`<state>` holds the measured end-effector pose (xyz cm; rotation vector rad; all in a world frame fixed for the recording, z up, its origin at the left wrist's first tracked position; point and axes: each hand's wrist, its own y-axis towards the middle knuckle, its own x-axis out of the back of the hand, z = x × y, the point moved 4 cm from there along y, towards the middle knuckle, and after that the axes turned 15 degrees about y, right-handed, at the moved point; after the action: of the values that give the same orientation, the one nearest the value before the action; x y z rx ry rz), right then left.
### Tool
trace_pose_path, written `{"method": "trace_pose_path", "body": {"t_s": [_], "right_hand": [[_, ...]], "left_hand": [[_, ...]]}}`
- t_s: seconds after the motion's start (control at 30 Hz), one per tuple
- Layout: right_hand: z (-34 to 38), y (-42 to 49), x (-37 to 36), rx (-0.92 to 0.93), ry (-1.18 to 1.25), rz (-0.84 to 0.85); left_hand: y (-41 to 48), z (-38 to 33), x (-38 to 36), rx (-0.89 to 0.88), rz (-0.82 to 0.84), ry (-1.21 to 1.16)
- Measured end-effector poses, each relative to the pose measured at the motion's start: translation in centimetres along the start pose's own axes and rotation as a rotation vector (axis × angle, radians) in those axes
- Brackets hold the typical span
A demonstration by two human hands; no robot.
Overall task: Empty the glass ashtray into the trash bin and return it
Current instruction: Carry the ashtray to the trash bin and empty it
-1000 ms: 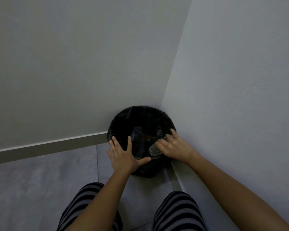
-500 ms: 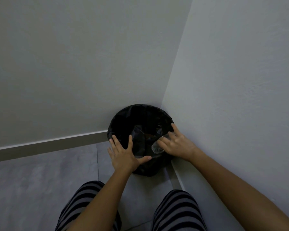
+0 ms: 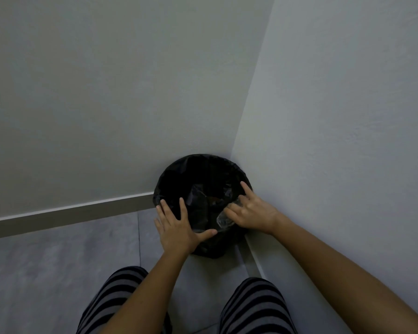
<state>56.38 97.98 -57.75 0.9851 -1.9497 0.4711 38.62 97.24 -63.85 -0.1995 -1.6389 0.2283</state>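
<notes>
Clear glass shows under the fingers [image 3: 245,190] of the right hand [image 3: 252,214]. That is the glass ashtray [image 3: 223,219]. The fingers curl over its top and grip it, with the pointer finger stretched out toward the far side. The ashtray is tipped over the open mouth of the trash bin [image 3: 203,169], at the near right part of the rim. It is see-through and dim, so its shape is hard to make out.

The left hand [image 3: 179,229] lies flat with its fingers [image 3: 165,208] spread wide. The palm faces down and rests on the near left edge of the bin. The thumb points right, toward the ashtray, and its tip comes close to the glass but I cannot tell if they touch.

The bin is round and lined with a black bag [image 3: 196,196]. The bag is crinkly and shiny inside. Something small and brownish [image 3: 214,201] lies deep in the bin, too dark to name.

The bin stands in the corner, where the far wall [image 3: 106,92] meets the right wall [image 3: 348,116]. It sits tight against both. A pale baseboard [image 3: 70,212] runs along the bottom of the far wall. The floor [image 3: 46,273] is made of grey tiles.

Both bare arms reach out from the near side. Two knees in black and grey striped pants [image 3: 121,290] show at the near edge, one on each side of the left arm.
</notes>
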Motion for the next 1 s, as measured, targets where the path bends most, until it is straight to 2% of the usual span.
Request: {"method": "trace_pose_path", "body": {"t_s": [0.13,0.27,0.4,0.47,0.53,0.57,0.63,0.73,0.83,0.93,1.0], "right_hand": [[-1.3,0.7,0.3,-0.146,0.069,0.008],[-0.9,-0.2,-0.2,0.014,0.056,-0.001],[-1.4,0.7,0.5,-0.192,0.143,0.044],[-0.1,0.5,0.1,-0.116,0.115,0.044],[0.8,0.3,-0.3,-0.046,0.147,0.128],[0.5,0.5,-0.3,-0.084,0.192,0.166],[-1.3,1.7,0.5,-0.305,0.292,0.155],[-3.3,3.0,0.5,-0.614,0.592,0.212],[-4.2,4.2,1.9,-0.799,0.795,0.214],[-5.8,5.1,4.6,-0.953,0.992,0.232],[-7.4,5.4,6.7,-1.035,1.153,0.218]], "left_hand": [[0.3,0.1,0.7,0.018,-0.013,-0.03],[0.0,-0.6,0.4,0.008,-0.021,-0.01],[0.0,-0.2,0.3,0.033,-0.008,-0.016],[-0.1,-0.3,0.1,0.031,-0.013,-0.012],[-0.6,-0.6,-0.2,0.035,-0.031,-0.018],[-0.9,-0.7,-0.2,0.047,-0.043,-0.028],[-0.9,-0.9,-0.1,0.073,-0.045,-0.047],[-0.4,-0.8,-0.3,0.071,-0.013,-0.077],[-1.1,-0.5,0.2,0.055,-0.001,-0.132],[-1.1,-0.5,4.5,0.009,0.023,-0.198],[-1.0,-0.9,9.5,-0.084,-0.033,-0.16]]}}
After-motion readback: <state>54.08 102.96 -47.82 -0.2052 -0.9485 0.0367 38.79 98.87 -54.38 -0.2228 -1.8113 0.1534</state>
